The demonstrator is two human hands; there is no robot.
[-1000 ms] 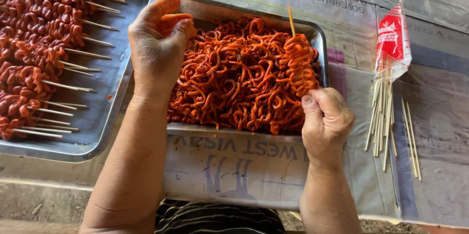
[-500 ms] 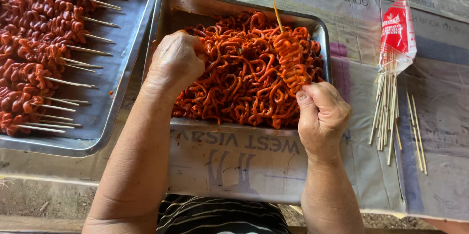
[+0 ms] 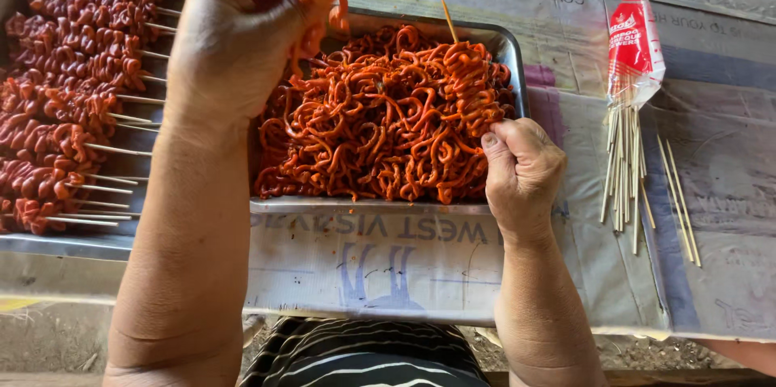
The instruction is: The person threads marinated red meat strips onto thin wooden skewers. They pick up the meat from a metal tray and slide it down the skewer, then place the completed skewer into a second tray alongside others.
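- The left hand (image 3: 242, 39) is raised over the steel tray (image 3: 509, 56), fingers pinched together on a curly strand (image 3: 338, 9) of the orange-red marinated meat, so it's clamped on that one piece.
- The right hand (image 3: 521, 169) sits at the tray's near right corner, closed around the bottom of a bamboo skewer (image 3: 447, 19) already loaded with coiled pieces; only the pointed tip pokes out up top.
- What could go wrong, imo: that tip is bare and points up towards the left hand, so a sloppy push could jab a finger. The meat looks wet and slick, so the strand could slip out of the pinch and drop back into the pile (image 3: 380, 112).
- The meat itself: glossy, thin, tangled loops, filling most of the tray.
- Off to the left there's a second tray (image 3: 48, 246) of finished skewers laid in rows, sticks pointing right.
- On the right, loose spare sticks (image 3: 622, 161) spill from a red-and-clear packet (image 3: 634, 44) onto the paper-covered surface (image 3: 380, 266).
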